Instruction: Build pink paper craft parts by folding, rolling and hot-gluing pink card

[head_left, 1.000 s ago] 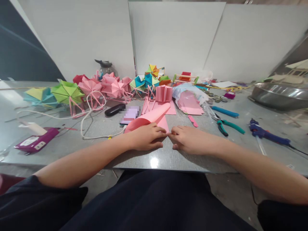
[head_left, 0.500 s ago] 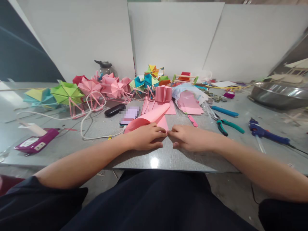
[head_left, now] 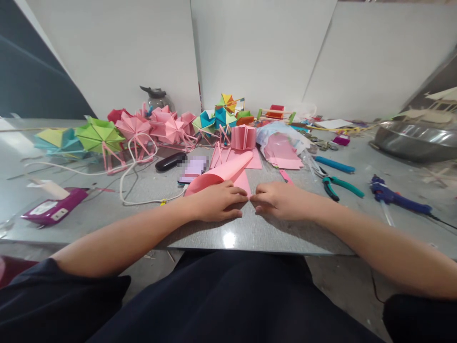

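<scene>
A sheet of pink paper (head_left: 223,172) lies near the table's front, its left part curled over into a loose roll that is not pressed flat. My left hand (head_left: 219,202) holds its near edge down against the tabletop, fingers bent towards the right. From the other side, my right hand (head_left: 276,200) pinches the paper's near right corner with its fingertips. The two hands almost meet there, and they hide the corner itself. Just beyond my right hand a pink cutter knife (head_left: 285,176) is partly covered.
Pink folded paper (head_left: 243,137) and a bag of pink sheets (head_left: 283,150) lie behind. Pliers (head_left: 344,186), a blue cutter (head_left: 334,165) and a glue gun (head_left: 400,196) are right. Left are a phone (head_left: 193,169), white cable (head_left: 123,190), purple power strip (head_left: 55,207) and paper wheels (head_left: 100,136).
My right hand has moved slightly away from me, covering more of the pink cutter knife. My left hand and the curled paper stay nearly the same.
</scene>
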`<state>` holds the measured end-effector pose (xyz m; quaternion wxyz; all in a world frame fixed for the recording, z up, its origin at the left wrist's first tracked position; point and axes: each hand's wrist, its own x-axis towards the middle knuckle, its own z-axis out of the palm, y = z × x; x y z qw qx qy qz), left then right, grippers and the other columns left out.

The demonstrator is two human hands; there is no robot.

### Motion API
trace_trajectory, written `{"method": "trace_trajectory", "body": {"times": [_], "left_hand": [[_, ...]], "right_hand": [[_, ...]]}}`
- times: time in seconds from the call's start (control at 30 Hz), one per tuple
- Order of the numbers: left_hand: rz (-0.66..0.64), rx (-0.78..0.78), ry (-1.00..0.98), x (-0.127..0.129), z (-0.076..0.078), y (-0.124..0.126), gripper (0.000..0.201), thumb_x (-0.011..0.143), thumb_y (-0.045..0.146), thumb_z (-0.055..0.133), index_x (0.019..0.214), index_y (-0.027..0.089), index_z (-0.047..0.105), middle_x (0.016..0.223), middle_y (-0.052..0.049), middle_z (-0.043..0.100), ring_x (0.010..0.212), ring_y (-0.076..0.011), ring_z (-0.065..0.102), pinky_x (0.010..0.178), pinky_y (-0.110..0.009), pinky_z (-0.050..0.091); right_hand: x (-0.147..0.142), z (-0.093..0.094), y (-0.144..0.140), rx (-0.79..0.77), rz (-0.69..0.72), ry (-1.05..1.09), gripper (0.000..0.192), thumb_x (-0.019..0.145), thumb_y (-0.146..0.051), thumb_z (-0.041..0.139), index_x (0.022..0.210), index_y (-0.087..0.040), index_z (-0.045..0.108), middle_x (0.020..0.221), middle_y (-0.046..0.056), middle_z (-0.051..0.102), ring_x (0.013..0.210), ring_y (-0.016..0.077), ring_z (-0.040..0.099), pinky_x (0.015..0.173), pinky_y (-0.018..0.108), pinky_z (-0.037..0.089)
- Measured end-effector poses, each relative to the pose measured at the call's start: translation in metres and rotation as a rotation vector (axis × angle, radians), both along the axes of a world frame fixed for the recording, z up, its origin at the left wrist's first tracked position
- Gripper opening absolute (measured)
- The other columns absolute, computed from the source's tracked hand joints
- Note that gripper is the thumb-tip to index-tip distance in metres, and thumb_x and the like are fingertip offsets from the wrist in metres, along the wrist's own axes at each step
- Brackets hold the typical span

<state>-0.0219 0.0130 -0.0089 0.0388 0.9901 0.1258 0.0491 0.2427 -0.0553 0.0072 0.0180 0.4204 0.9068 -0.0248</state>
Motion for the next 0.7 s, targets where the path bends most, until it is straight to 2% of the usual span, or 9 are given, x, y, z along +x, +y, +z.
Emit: {"method": "trace_trajectory", "body": {"times": [0.23,0.43,0.7], "left_hand": [[0.011,-0.005,0.005,0.0001,-0.0002,-0.0001,0.041,0.113,0.043,0.063,0.147,0.022,0.071,0.159,-0.01,0.069,0.134,-0.0304,0.064,0.115,-0.042,0.046],[0.012,-0.005,0.008,0.0002,0.0011,-0.0008,0.041,0.112,0.044,0.062,0.146,0.022,0.071,0.158,-0.01,0.069,0.132,-0.031,0.064,0.114,-0.044,0.047],[0.016,-0.007,0.009,0.0006,-0.0001,-0.0001,0.042,0.112,0.043,0.064,0.147,0.02,0.071,0.159,-0.009,0.069,0.132,-0.0313,0.064,0.115,-0.044,0.047]], "right_hand": [[0.0007,-0.0005,-0.0012,0.059,0.01,-0.025,0.026,0.109,-0.038,0.067,0.115,-0.019,0.084,0.11,0.013,0.076,0.091,0.0249,0.067,0.077,0.037,0.042],[-0.0017,-0.0017,-0.0038,0.07,0.008,-0.044,0.029,0.11,-0.039,0.067,0.116,-0.016,0.084,0.109,0.015,0.077,0.091,0.0264,0.068,0.077,0.038,0.042],[0.0,-0.0051,-0.0027,0.092,0.031,-0.024,0.028,0.11,-0.039,0.067,0.113,-0.017,0.083,0.105,0.014,0.076,0.087,0.0235,0.065,0.077,0.037,0.041]]}}
